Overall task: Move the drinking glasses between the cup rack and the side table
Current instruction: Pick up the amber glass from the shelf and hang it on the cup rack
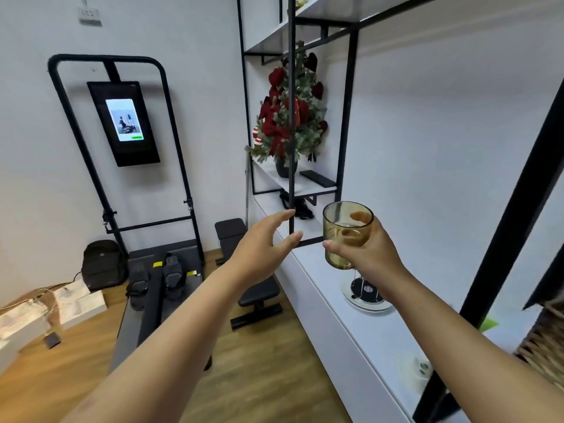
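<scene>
My right hand (370,250) grips an amber drinking glass (341,227), upright, held in the air above the white counter (323,300). Directly below that hand stands the cup rack (364,293), a round clear base with a dark centre and thin metal prongs, partly hidden by my wrist. My left hand (262,242) is open with fingers spread, empty, hovering to the left of the glass near a black shelf post (291,117). No other glasses show.
A black-framed shelving unit rises over the counter, holding a small decorated tree (290,117) in a dark pot. A woven basket (543,346) sits at the far right. On the wooden floor to the left stand a rowing machine (158,270), a bench (259,294) and a backpack (103,265).
</scene>
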Demonstrator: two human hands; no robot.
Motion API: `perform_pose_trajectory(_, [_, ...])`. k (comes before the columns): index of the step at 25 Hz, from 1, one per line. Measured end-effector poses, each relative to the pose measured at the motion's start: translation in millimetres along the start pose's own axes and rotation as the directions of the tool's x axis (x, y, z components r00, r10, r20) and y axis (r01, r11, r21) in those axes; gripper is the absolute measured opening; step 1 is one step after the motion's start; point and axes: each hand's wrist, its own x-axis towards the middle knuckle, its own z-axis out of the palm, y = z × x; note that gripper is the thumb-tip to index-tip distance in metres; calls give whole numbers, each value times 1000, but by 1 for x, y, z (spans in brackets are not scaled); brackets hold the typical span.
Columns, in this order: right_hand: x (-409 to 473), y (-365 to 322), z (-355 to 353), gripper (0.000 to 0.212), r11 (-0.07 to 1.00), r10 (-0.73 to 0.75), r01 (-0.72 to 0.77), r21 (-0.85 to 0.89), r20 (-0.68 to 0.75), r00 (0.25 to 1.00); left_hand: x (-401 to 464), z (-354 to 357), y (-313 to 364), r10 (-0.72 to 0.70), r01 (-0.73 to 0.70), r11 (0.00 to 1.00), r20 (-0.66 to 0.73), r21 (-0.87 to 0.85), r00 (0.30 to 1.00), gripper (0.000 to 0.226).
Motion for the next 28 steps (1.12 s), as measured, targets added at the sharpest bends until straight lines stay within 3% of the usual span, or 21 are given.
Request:
perform_pose_trajectory(10, [96,28,68,83,997,69,-72,-23,-89,994,100,-8,-116,-6,9,999,75,-34,997,60])
perform_pose_trajectory(19, [181,38,134,85,991,121,-132,-34,-226,967,223,-5,-168,191,-167,977,187,-134,964,59])
perform_pose_trajectory(28, [257,83,123,89,982,171,-189,-19,-344,923,315,38,-208,242,-213,967,244,-141,939,60])
